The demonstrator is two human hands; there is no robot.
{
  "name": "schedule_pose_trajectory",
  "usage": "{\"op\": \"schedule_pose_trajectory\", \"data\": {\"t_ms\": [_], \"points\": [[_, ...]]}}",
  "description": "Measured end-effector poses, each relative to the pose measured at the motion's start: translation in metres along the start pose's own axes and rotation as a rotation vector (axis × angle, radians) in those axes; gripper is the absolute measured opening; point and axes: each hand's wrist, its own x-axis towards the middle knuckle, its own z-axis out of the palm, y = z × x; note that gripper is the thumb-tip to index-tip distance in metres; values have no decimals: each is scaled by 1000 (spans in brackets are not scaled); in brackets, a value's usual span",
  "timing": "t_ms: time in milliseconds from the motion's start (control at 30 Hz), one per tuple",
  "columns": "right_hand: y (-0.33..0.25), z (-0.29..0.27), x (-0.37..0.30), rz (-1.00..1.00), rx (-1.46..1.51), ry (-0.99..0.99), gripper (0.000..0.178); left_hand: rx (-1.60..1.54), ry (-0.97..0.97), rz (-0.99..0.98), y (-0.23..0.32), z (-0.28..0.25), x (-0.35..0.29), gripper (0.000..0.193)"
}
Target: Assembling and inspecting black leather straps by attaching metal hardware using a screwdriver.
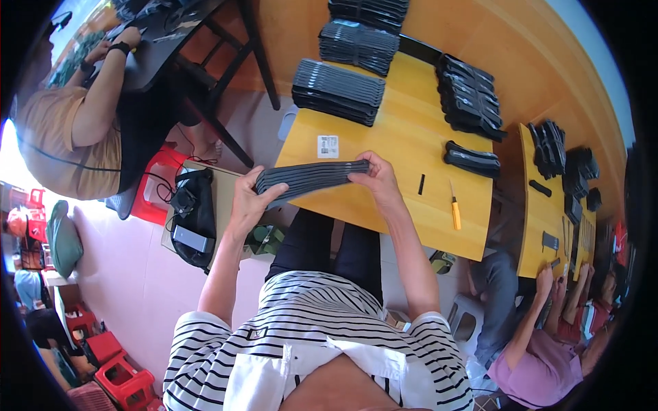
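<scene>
A stack of flat black strips (312,179) is stretched between my two hands, above the near edge of the yellow table (404,226). My left hand (248,197) grips its left end, with the thumb across the top strips. At the other end my right hand (378,179) pinches the narrower tip. What the strips are, I cannot make out. Beyond them lies a white printed label (328,146). To the right of my right hand are a short black strip (421,183) and a yellow-handled screwdriver (456,214).
Larger black stacks (339,92) stand along the table's far left, with more bundles (469,96) at the far right. A black bag (193,219) rests on a box at my left. One person sits at a dark table (161,55); others work at the right-hand table (541,233).
</scene>
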Motion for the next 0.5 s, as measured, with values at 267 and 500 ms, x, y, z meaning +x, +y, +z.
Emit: {"op": "schedule_pose_trajectory", "data": {"t_ms": [267, 500], "points": [[22, 7, 74, -650, -819, -104, 36, 926, -59, 594, -25, 2, -6, 48], [-3, 39, 60, -536, -1082, 89, 35, 858, -187, 374, -54, 15, -20, 56]]}}
